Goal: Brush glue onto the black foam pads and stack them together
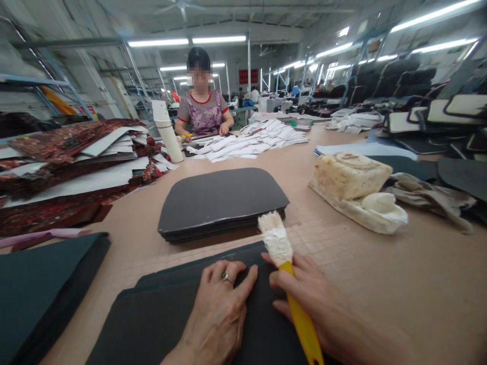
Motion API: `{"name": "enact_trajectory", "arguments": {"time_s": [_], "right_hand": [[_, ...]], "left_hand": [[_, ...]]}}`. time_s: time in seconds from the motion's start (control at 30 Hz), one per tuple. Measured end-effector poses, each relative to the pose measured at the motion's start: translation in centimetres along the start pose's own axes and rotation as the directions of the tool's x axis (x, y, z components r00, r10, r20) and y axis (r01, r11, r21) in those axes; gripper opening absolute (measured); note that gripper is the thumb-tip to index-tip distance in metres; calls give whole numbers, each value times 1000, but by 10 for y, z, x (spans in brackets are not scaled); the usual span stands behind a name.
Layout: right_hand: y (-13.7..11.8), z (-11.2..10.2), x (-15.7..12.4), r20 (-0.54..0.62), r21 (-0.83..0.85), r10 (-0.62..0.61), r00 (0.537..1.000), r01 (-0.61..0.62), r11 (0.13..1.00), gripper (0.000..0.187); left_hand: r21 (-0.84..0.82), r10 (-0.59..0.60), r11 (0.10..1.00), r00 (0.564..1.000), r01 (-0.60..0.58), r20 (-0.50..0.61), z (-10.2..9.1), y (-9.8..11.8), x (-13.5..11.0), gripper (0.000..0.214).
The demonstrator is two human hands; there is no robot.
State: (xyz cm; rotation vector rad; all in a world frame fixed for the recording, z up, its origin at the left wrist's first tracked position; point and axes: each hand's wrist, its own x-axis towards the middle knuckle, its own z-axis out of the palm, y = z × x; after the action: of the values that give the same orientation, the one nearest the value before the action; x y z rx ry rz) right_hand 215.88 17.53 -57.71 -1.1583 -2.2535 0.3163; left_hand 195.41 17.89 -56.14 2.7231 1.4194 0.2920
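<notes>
Fingers point(281, 279) of the right hand point(310, 289) closed around a yellow-handled brush point(297, 309) with white-caked bristles.

The brush slants above flat, dark sheets point(152, 319) on the brown tabletop point(380, 284), its tip by a rounded, dark grey stack point(224, 195); whether they touch, I can't tell. The left hand point(220, 309) rests on the sheets, fingers half curled, thumb stretched out, gripping nothing I can see. Rightward sits a crusted, cream-coloured container point(346, 177).

Bright overhead tubes point(219, 39), edges stretched and blurred.
</notes>
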Motion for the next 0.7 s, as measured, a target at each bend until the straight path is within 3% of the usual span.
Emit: {"name": "enact_trajectory", "arguments": {"time_s": [0.13,0.37,0.47,0.6,0.7], "right_hand": [[1,9,-3,75,-195,-43,996,57,979,12],[3,-2,-18,-39,-333,13,999,-25,942,22],[-5,-4,-9,-33,-294,-27,999,16,956,25],[-13,0,5,108,-164,-65,992,83,983,24],[-14,4,5,132,-188,-56,990,80,979,24]], "left_hand": [[-26,-15,1000,999,16,28,-5,4,0,52],[-40,-21,999,999,22,26,-6,4,-3,49],[-24,-17,1000,1000,18,17,-7,5,-4,51],[-32,-16,999,1000,17,3,-8,5,-5,52],[-54,-19,998,1000,19,-7,-9,5,-6,49]]}}
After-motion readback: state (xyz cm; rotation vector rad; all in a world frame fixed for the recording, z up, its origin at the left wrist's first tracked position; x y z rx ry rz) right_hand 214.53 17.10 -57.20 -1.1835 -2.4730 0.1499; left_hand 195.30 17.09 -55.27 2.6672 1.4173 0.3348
